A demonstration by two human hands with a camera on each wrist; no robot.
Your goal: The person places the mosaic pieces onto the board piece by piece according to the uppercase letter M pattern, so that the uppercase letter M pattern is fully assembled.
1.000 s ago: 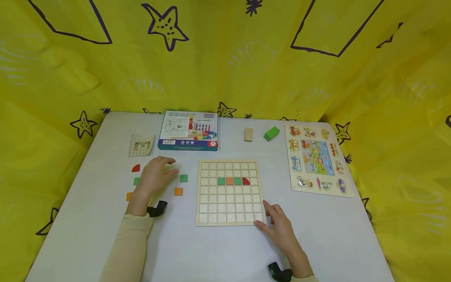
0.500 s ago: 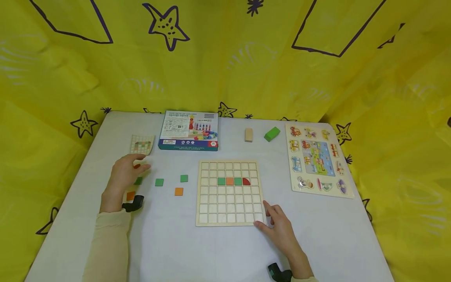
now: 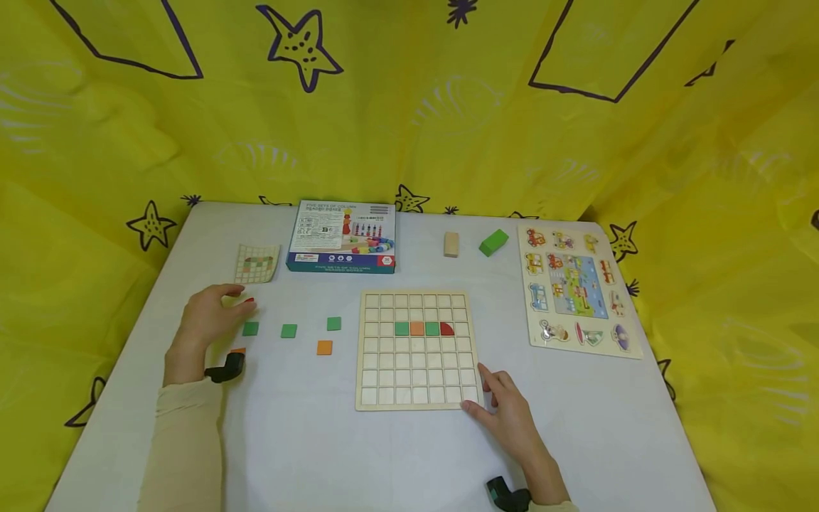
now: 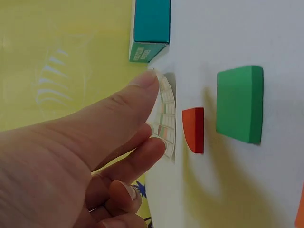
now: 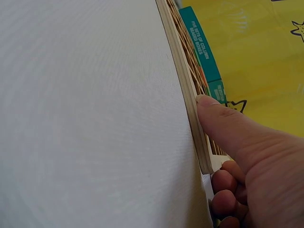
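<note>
- Most of the wooden grid board [image 3: 416, 350] lay bare: only four of its cells were filled, a row of green, orange, green and a red quarter-round [image 3: 446, 328], so I judged the pattern barely begun.
- Resting at the board's near right corner, the right hand [image 3: 508, 412] steadied it, thumb pressed flat against the edge and the other fingers tucked by the corner (the right wrist view showed this best).
- Off to the left, the left hand [image 3: 207, 320] hovered with fingers loosely curved, gripping nothing, its fingertips just beside the small red piece [image 4: 194, 129].
- Loose tiles waited on the table [image 3: 320, 455]: three green squares [image 3: 288, 331] and an orange one [image 3: 324, 347], with another orange partly hidden under the left wrist.
- Smallest of all, the pattern card [image 3: 257, 263] lay beyond the left hand, near the teal box [image 3: 342, 237].
</note>
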